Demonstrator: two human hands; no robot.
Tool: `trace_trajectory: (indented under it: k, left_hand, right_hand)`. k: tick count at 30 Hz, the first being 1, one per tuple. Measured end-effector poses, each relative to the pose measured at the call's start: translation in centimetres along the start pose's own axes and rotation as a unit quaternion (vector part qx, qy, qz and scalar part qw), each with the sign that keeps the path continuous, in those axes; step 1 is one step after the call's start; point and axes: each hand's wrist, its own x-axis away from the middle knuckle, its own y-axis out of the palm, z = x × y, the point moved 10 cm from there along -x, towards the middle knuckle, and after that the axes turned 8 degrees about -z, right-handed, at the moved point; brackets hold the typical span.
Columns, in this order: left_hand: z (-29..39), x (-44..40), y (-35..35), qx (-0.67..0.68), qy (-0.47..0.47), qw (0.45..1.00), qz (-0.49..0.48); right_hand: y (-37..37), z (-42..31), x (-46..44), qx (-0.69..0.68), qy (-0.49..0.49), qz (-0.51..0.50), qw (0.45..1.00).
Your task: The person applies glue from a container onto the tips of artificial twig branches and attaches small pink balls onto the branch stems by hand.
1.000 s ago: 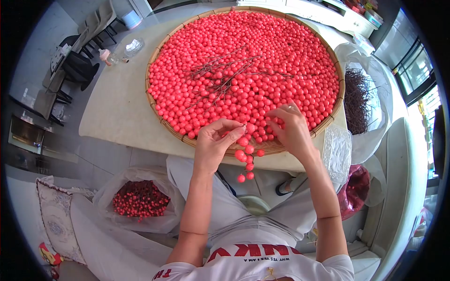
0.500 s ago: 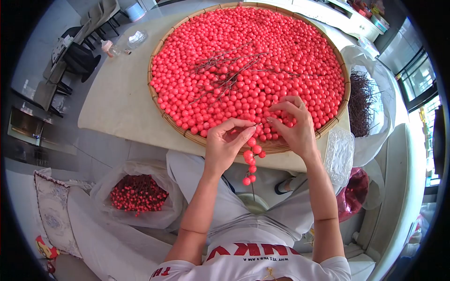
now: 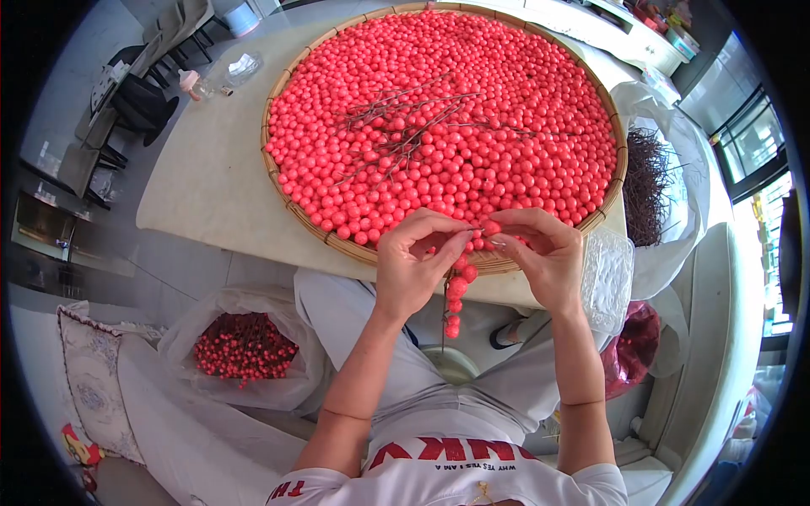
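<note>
Red-berried stem (image 3: 456,293), likely light and wiry, best held near its tip; left hand (image 3: 411,263) pinches it; right hand (image 3: 553,260) grips one berry (image 3: 490,228)

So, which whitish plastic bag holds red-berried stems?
The lower-left whitish plastic bag: red berries show inside; the right one holds bare brown twigs.

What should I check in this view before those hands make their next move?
1. Left hand has a grip on the sprig: ok, pinched near its upper end.
2. Right hand at the top berry: ok, fingertips there.
3. Firmness of that hold: cannot tell.
4. Tray under the hands: ok, its near rim lies beneath them.
5. Tray free of twigs: not ok, several lie on the berries.
6. Bag of sprigs open: ok.
</note>
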Motion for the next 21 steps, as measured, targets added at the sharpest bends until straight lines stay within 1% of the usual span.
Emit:
trace_trajectory:
  k: [2,6,7,11,21]
  left_hand:
    - [0.1,0.0,0.1,-0.003,0.007,1.000,0.001]
    - [1.1,0.1,0.4,-0.081,0.078,0.994,-0.008]
    - [1.0,0.1,0.5,-0.080,0.077,0.994,-0.009]
    - [1.7,0.4,0.7,-0.098,0.106,0.989,0.005]
    - [2.3,0.8,1.1,-0.156,0.136,0.978,0.022]
  right_hand:
    - [0.0,-0.1,0.1,0.010,-0.004,-0.002,1.000]
    - [0.1,-0.9,0.5,0.080,-0.022,0.004,0.996]
    - [0.1,-0.9,0.5,0.081,-0.022,0.004,0.996]
    - [0.4,-2.2,0.8,0.178,-0.065,0.002,0.982]
    - [0.5,-2.8,1.1,0.255,-0.100,0.003,0.962]
